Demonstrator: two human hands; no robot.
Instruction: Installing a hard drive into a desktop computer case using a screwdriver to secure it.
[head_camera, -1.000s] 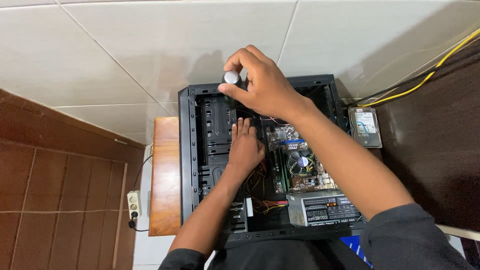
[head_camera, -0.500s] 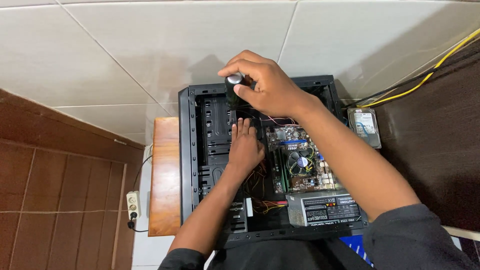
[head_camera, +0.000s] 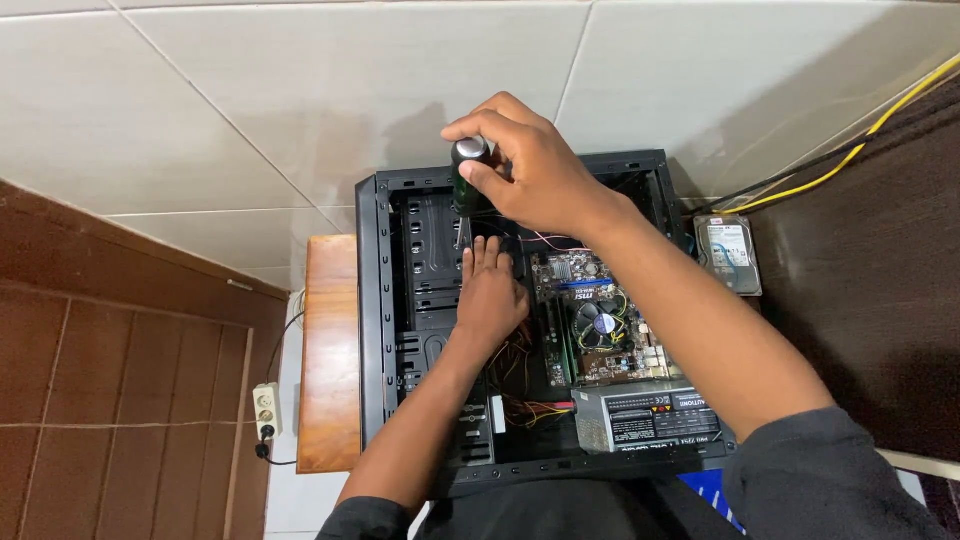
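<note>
An open black computer case (head_camera: 372, 330) lies on its side below me. My right hand (head_camera: 530, 170) grips a screwdriver (head_camera: 467, 170) by its dark handle with a silver cap, shaft pointing down into the case near the drive bays. My left hand (head_camera: 490, 295) rests flat inside the case, fingers by the screwdriver's shaft, next to the motherboard (head_camera: 590, 320). The screwdriver's tip is hidden behind my left hand's fingers. A grey power supply (head_camera: 650, 415) sits at the near end of the case.
A hard drive (head_camera: 728, 252) lies right of the case on a dark surface. Yellow and black cables (head_camera: 850, 150) run off to the upper right. A wooden board (head_camera: 330, 350) sits left of the case, and a white power strip (head_camera: 267, 410) lies by it. White floor tiles lie beyond.
My right hand has shifted down slightly and turned around the screwdriver handle. My left hand has stayed in place inside the case.
</note>
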